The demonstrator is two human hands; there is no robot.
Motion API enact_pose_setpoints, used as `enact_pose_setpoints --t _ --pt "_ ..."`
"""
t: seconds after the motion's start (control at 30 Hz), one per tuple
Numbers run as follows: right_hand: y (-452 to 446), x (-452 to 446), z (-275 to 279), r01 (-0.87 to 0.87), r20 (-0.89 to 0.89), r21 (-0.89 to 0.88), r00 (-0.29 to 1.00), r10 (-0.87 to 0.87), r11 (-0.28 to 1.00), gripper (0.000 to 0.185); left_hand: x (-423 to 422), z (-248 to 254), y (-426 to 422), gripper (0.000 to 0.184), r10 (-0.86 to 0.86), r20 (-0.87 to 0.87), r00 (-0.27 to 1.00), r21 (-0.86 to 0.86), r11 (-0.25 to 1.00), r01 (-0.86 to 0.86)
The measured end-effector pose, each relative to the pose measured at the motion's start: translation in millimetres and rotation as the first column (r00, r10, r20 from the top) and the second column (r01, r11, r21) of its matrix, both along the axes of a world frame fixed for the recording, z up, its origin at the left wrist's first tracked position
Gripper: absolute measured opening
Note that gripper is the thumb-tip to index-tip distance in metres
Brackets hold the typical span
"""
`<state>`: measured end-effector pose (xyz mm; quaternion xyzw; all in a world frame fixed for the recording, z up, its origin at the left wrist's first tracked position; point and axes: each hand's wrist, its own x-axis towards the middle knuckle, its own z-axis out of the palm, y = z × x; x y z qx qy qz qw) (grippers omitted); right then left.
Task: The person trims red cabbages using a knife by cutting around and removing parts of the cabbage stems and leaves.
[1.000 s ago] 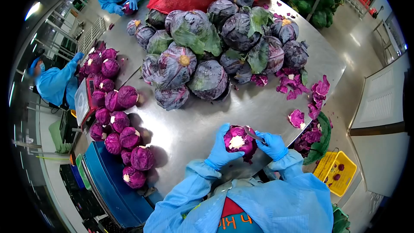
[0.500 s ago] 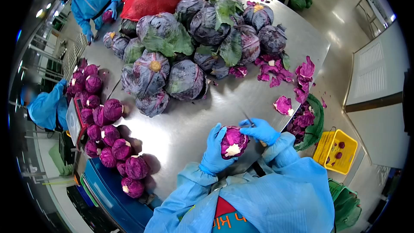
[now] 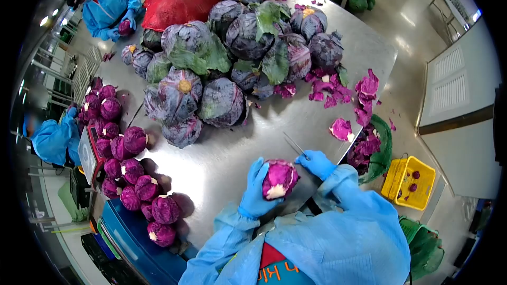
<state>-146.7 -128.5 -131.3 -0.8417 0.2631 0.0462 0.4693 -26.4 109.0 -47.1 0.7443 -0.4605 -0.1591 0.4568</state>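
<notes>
A peeled red cabbage with a pale cut patch rests in my left hand, its gloved fingers wrapped round the left side. My right hand, also in a blue glove, is closed on a knife whose thin blade points up and left, apart from the cabbage. Ahead lies a heap of untrimmed red cabbages with dark outer leaves and some green ones. To the left several peeled cabbages sit in a cluster on the steel table.
Loose purple leaves lie at the table's right edge, above a green mesh bag of leaves. A yellow crate stands on the floor. A red net sack lies at the back. Two co-workers in blue are at the left.
My right hand and the knife have drawn away from the cabbage, and more of the blade shows. The cabbage is slightly lower in my left hand. The far co-worker's hands have shifted.
</notes>
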Motion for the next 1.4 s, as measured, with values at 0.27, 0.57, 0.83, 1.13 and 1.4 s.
enact_pose_setpoints --t 0.27,0.57,0.83,1.13,1.4 --pt "-9.3 -0.3 96.6 -0.071 0.15 -0.128 0.985 0.09 0.989 0.033 7.5 -10.7 -1.1 0.107 0.007 -0.102 0.995 -0.152 0.988 -0.022" --pt "9.2 9.5 101.7 -0.272 0.108 0.156 0.96 0.257 0.95 0.054 28.6 0.4 -11.2 0.109 -0.137 -0.132 0.982 0.055 0.988 0.146" --pt "-9.4 17.9 90.1 -0.537 0.196 0.046 0.832 0.52 0.842 0.045 33.7 11.6 -23.7 0.104 -0.206 -0.05 0.977 0.05 0.977 0.209" --pt "5.8 -10.2 88.1 -0.311 0.104 0.01 0.946 0.308 0.95 0.038 32.7 6.4 -26.0 0.108 -0.133 -0.13 0.983 0.083 0.986 0.145" --pt "-21.6 -69.3 114.6 0.06 0.093 0.29 0.992 -0.09 0.955 0.028 26.2 -16.6 -21.4 0.111 0.135 -0.677 0.723 0.006 0.984 -0.179"
